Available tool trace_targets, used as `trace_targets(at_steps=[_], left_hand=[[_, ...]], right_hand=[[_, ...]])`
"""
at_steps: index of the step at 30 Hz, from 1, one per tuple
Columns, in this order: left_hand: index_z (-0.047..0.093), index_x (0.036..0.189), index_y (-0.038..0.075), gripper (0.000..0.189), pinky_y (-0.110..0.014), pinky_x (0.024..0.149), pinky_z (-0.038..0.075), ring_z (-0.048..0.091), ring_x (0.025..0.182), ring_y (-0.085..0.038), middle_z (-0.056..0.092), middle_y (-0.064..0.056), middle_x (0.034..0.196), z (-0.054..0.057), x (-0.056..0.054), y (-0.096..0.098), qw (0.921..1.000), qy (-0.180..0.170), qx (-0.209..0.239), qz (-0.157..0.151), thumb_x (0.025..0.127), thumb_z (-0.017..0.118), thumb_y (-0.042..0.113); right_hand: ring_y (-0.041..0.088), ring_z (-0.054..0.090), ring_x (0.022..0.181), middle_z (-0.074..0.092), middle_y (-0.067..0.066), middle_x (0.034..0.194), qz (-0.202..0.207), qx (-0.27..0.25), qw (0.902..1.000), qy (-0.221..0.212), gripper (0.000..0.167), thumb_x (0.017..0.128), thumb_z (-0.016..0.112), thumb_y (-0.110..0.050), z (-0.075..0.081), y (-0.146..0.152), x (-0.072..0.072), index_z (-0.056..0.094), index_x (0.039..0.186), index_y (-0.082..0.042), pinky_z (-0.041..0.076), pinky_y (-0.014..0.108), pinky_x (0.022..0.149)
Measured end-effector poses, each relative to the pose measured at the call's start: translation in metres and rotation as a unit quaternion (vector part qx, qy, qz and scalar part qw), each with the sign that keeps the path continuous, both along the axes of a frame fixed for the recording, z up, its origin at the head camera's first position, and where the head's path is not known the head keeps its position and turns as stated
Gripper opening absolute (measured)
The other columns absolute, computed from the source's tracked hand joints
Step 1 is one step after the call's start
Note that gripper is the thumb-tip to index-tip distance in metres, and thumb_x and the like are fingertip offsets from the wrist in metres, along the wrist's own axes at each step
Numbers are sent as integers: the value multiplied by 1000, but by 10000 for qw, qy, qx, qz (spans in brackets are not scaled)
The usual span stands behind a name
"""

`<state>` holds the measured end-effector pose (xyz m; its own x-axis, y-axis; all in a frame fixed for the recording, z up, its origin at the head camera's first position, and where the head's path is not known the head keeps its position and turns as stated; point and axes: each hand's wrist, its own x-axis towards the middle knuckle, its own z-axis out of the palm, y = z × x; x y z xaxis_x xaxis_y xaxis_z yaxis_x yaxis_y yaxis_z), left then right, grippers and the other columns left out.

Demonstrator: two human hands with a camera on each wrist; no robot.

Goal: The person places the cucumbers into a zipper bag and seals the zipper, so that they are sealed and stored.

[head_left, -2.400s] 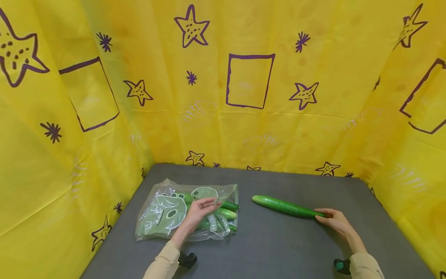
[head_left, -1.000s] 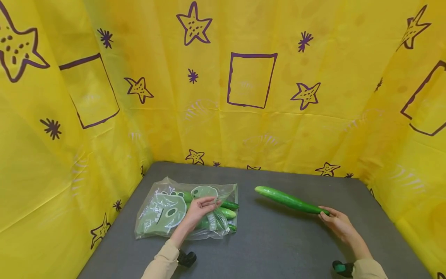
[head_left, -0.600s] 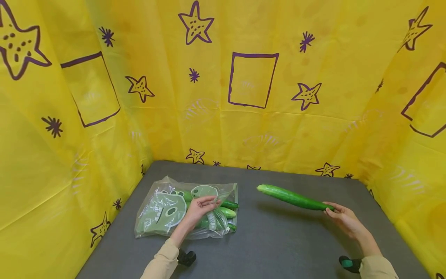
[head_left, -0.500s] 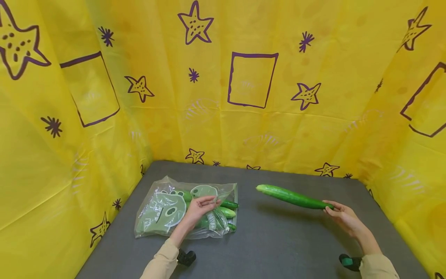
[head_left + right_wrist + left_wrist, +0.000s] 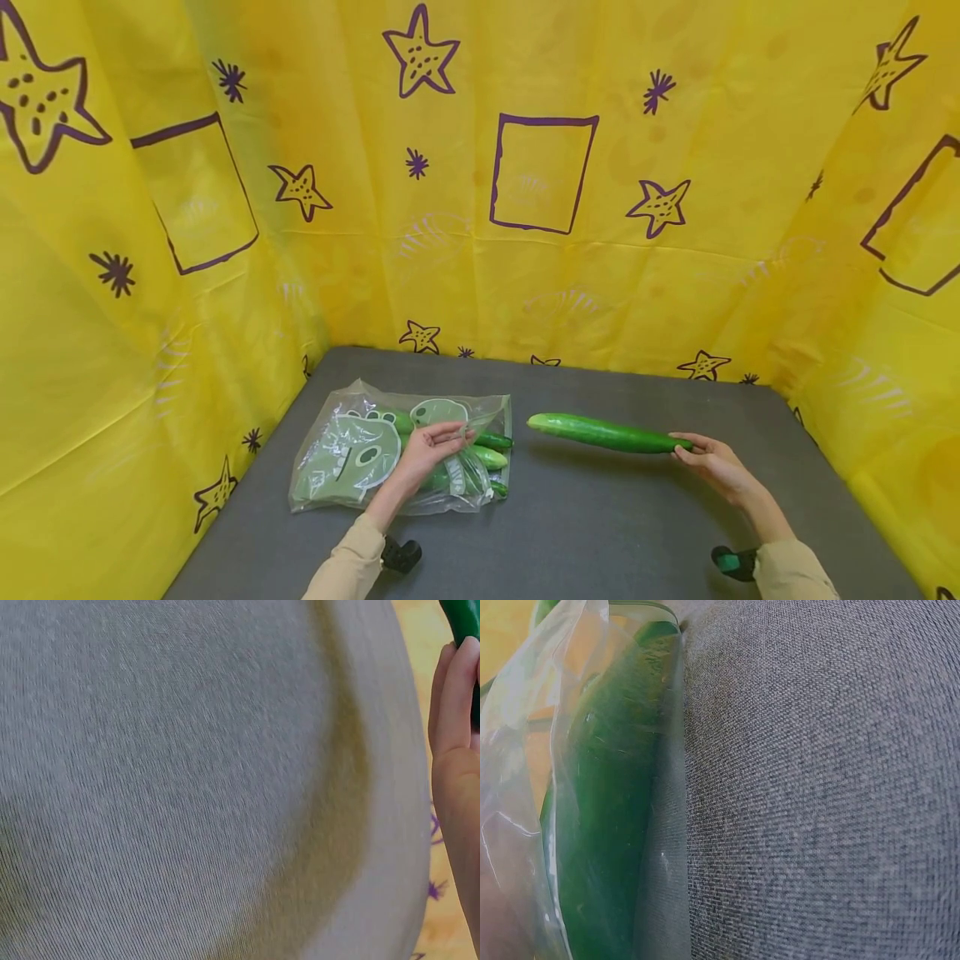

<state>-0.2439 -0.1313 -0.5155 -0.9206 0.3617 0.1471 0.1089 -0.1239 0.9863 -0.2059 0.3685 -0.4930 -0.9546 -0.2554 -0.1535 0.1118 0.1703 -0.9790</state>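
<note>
My right hand (image 5: 716, 467) grips the dark right end of a long green cucumber (image 5: 600, 433), which is held above the table with its paler tip pointing left at the bag. In the right wrist view only part of the cucumber (image 5: 461, 619) and the hand (image 5: 459, 765) show at the right edge. On the left lies a clear zip bag (image 5: 318, 492) printed with green cartoon faces. Several cucumbers (image 5: 491, 458) are inside it, their ends at the bag's right-hand opening. My left hand (image 5: 423, 454) pinches the upper layer of that opening. Through the plastic, one cucumber (image 5: 607, 825) fills the left wrist view.
A grey cloth-covered table (image 5: 585, 542) carries everything. Yellow curtains (image 5: 540, 292) with purple stars and squares enclose it at the back and both sides. Dark wrist devices hang below both sleeves, one at the left wrist (image 5: 402, 556) and one at the right (image 5: 733, 563).
The right hand has raised the cucumber off the table, carried it up and right, then brought it back left and lower, closer to the bag. My left hand and the bag have stayed put.
</note>
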Motion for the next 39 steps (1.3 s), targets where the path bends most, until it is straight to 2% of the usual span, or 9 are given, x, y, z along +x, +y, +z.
trace_targets(at_steps=[2,6,9,12,18,29,33,36,39], left_hand=[[50,126,-15,41,-19,88,52,68,96,-6,69,-12,111,0,0,0,10000,-2,5,-6,90,61,3],[48,127,-16,42,-19,88,52,68,96,-5,62,-26,117,0,0,1,10000,-19,-30,-1,90,60,3],[48,127,-16,43,-20,89,52,68,96,-5,58,-31,118,0,0,1,10000,-41,-44,3,90,60,2],[48,127,-16,43,-20,89,52,68,96,-6,63,-24,116,0,0,1,10000,-82,-39,9,90,60,3],[48,127,-15,44,-20,89,52,68,96,-5,73,7,104,1,1,0,9999,-125,3,12,90,61,4],[48,128,-14,44,-20,89,52,68,96,-5,73,6,105,2,2,0,10000,-83,5,-43,91,61,4],[48,128,-15,44,-20,89,52,68,96,-5,73,8,103,2,2,1,9999,-157,-9,-11,90,61,4],[48,127,-15,43,-20,89,52,68,96,-6,73,1,105,3,2,1,9998,-195,-46,43,90,61,3],[48,127,-16,43,-19,88,52,68,95,-5,67,-19,113,4,2,2,9998,-160,-69,64,90,61,3]], right_hand=[[1,62,97,60,-11,101,-104,67,9999,-48,20,96,56,-17,0,-6,-1,62,114,-24,51,15,86],[1,62,96,60,-10,99,-270,130,9995,-31,25,96,55,-14,-2,-17,-5,60,120,-12,51,17,86],[1,62,94,61,-11,98,-364,134,9992,22,29,95,56,-13,-5,-25,-6,58,123,-5,52,17,86],[2,63,93,61,-11,97,-518,116,9986,3,32,94,58,-13,-8,-31,-8,56,124,0,52,17,85],[2,63,92,62,-7,99,-715,224,9971,-99,49,94,59,-13,-12,-43,-11,44,132,14,53,19,85],[4,63,91,63,-1,100,-909,119,9957,-126,50,91,61,-8,-16,-62,-16,43,131,17,54,20,84],[4,63,90,63,1,100,-866,145,9961,-87,50,91,60,-7,-18,-70,-18,42,131,18,54,20,83],[4,64,91,63,4,103,-812,151,9966,-43,51,91,60,-8,-20,-75,-19,42,131,18,54,20,84],[5,64,92,63,7,108,-809,145,9966,-34,51,91,61,-8,-21,-81,-21,42,131,17,54,22,86]])
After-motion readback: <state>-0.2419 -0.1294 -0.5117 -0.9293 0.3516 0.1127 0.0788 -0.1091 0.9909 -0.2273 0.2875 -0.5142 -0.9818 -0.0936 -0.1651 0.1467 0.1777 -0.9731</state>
